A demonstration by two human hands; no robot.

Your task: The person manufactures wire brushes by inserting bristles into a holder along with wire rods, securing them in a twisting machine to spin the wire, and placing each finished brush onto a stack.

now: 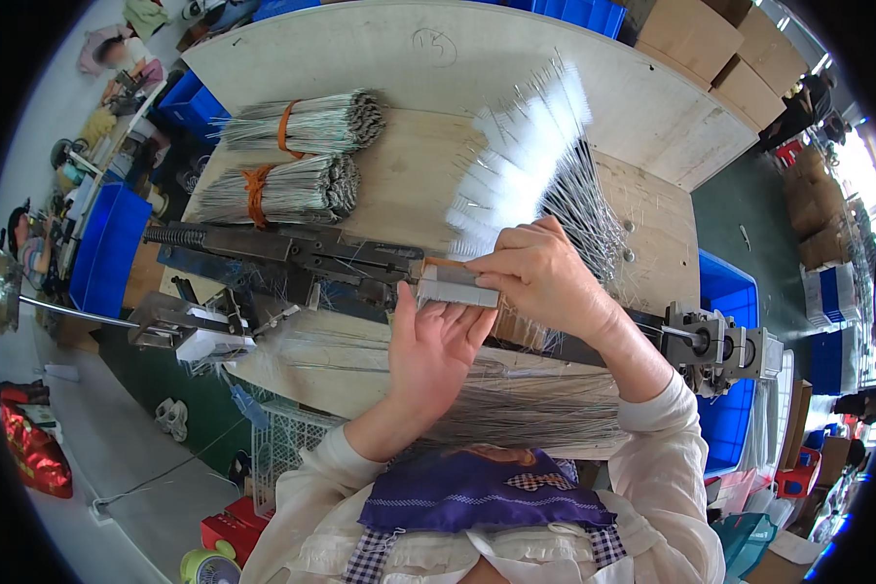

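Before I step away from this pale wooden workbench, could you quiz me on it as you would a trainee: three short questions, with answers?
1. How many silvery metal wire bundles bound with orange ties lie on the pale wooden workbench?
2. True or false: the pile of white bristles on thin metal stems lies to the right of those bundles.
3. The right hand is:
A) lying flat on the workbench
B) pinching one end of a small grey-white rectangular piece
C) gripping a wire bundle

Key: 1. Two. 2. True. 3. B.
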